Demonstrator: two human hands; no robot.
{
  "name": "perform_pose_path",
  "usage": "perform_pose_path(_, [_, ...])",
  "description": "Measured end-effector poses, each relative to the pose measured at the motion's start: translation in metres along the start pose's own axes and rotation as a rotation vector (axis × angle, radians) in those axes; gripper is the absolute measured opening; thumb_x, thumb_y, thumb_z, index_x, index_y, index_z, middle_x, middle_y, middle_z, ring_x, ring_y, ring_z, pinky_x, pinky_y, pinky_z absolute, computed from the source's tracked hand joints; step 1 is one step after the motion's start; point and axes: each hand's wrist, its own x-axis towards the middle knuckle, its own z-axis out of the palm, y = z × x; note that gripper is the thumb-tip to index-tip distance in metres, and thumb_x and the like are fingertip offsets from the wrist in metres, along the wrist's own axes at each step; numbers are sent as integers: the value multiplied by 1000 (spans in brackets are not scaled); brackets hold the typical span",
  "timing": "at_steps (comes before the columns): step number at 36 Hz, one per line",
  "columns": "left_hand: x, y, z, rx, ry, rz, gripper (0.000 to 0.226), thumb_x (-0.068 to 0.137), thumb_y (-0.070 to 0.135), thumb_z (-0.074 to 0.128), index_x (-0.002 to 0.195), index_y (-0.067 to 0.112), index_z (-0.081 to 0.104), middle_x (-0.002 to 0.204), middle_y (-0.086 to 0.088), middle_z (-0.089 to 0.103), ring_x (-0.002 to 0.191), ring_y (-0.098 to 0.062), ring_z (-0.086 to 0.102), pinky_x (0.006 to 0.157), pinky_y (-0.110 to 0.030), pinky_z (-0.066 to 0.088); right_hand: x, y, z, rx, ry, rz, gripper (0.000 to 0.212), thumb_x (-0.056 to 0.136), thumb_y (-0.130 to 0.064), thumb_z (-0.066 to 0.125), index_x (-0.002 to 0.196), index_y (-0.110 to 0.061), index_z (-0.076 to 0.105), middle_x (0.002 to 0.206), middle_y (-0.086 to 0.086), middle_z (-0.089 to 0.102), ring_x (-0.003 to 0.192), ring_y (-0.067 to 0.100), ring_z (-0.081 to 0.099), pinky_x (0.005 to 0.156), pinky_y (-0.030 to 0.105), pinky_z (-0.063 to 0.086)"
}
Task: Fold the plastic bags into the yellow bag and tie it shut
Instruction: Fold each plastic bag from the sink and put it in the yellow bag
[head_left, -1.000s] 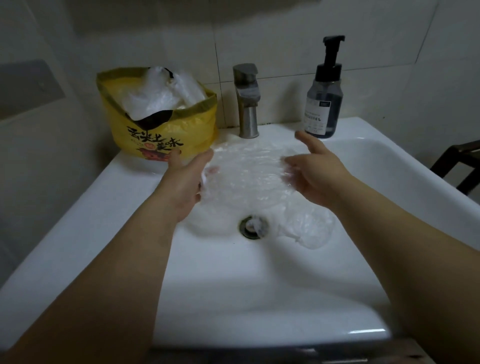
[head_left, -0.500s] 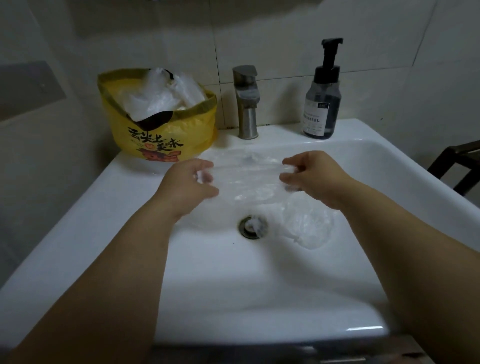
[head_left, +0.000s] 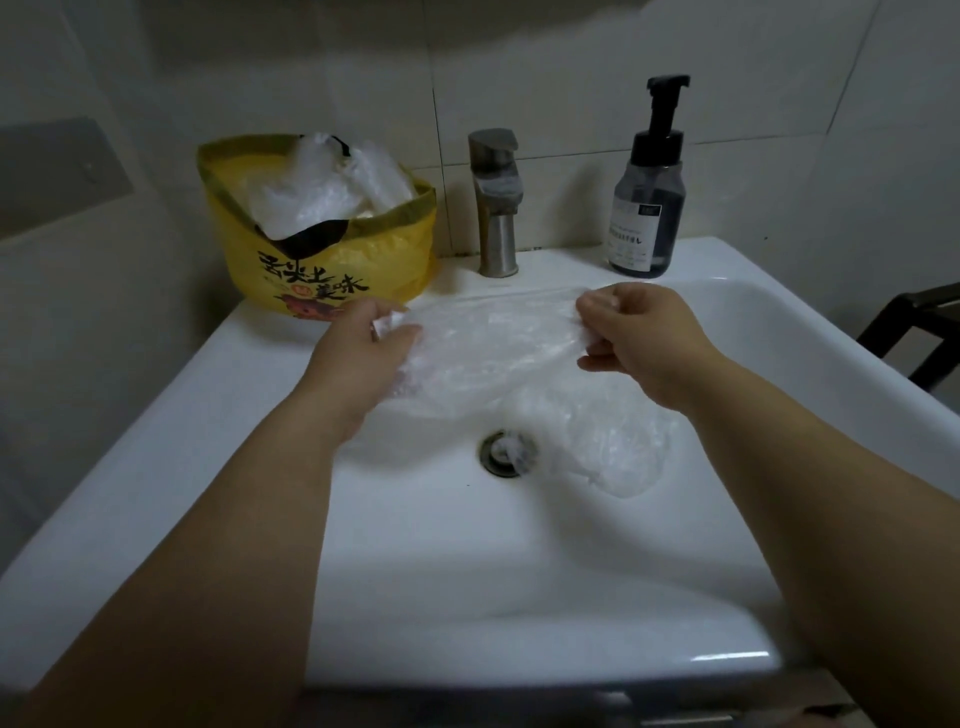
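A clear plastic bag (head_left: 488, 343) is stretched flat over the white sink (head_left: 156, 441). My left hand (head_left: 363, 353) pinches its left edge, and my right hand (head_left: 639, 338) pinches its right edge. The yellow bag (head_left: 332, 270) stands open at the sink's back left corner, with several clear plastic bags (head_left: 322, 192) sticking out of its top. Another crumpled clear bag (head_left: 618, 447) lies in the basin, right of the drain (head_left: 506, 452).
A steel tap (head_left: 496, 202) rises at the back middle of the sink. A dark pump bottle (head_left: 647, 202) stands to its right. A dark chair frame (head_left: 914, 332) shows at the right edge. Tiled walls close in behind and left.
Both hands went from spread open on the flat bag to pinching its two side edges. The bag has been folded into a narrower strip and lifted slightly.
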Motion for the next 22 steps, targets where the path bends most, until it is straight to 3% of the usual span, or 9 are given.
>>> perform_pose_path(2, [1, -1, -1, -2, 12, -10, 18, 93, 18, 63, 109, 13, 56, 97, -5, 55, 68, -14, 53, 43, -17, 44, 3, 1, -4, -49, -19, 5, 21, 92, -20, 62, 106, -6, 62, 91, 5, 60, 83, 17, 59, 79, 35, 58])
perform_pose_path(6, [2, 1, -2, 17, -14, 4, 34, 87, 23, 71, 114, 5, 60, 90, -6, 55, 65, -16, 50, 45, -20, 40, 5, -7, -14, -51, -196, 129, 57, 80, -24, 72, 132, -22, 49, 116, 1, 56, 102, 23, 57, 84, 38, 52])
perform_pose_path(9, [-2, 7, -1, -48, -63, -32, 18, 87, 18, 70, 99, 6, 65, 76, -3, 59, 59, -12, 54, 49, -21, 42, -4, -11, -15, -198, -471, 251, 42, 77, -21, 71, 117, -14, 60, 100, 6, 64, 80, 17, 63, 65, 29, 53])
perform_pose_path(11, [-4, 13, -2, -192, -86, -91, 7, 88, 12, 67, 94, 10, 65, 79, -4, 65, 68, -16, 63, 59, -25, 51, -10, -11, -12, -275, -631, 316, 26, 78, -19, 69, 101, -6, 65, 83, 6, 64, 64, 12, 60, 56, 22, 51])
perform_pose_path(15, [1, 16, -10, -514, -129, -127, 11, 89, 19, 65, 97, 12, 66, 97, -8, 67, 97, -27, 64, 81, -35, 52, -13, -11, -5, -203, -641, 305, 13, 84, -17, 65, 81, -5, 61, 67, 6, 59, 52, 8, 52, 46, 17, 46])
perform_pose_path(17, [1, 18, -12, -804, -219, -102, 44, 77, 43, 71, 110, 14, 66, 119, -8, 66, 115, -29, 60, 96, -39, 48, -14, -12, 0, -22, -562, 273, 13, 91, -14, 59, 81, -6, 59, 63, 3, 60, 48, 6, 50, 44, 15, 45])
perform_pose_path(19, [-1, 17, -9, -961, -296, -176, 92, 47, 64, 81, 120, 12, 62, 129, -13, 63, 119, -33, 60, 101, -50, 45, -15, -12, 11, 172, -501, 255, 11, 93, -12, 56, 83, -6, 57, 60, 2, 59, 47, 7, 48, 44, 15, 45])
perform_pose_path(21, [-9, 11, 7, -822, -424, -300, 117, 20, 69, 85, 117, 8, 64, 127, -17, 63, 116, -33, 61, 102, -55, 41, -18, -9, 23, 258, -464, 254, 11, 94, -11, 55, 86, -5, 58, 58, 2, 59, 45, 6, 48, 42, 14, 44])
perform_pose_path(22, [-14, 8, 18, -675, -545, -338, 114, 19, 70, 85, 113, 9, 68, 124, -16, 66, 113, -30, 63, 103, -53, 40, -20, -6, 29, 256, -456, 255, 11, 94, -9, 54, 87, -3, 58, 56, 2, 58, 44, 7, 48, 41, 15, 43])
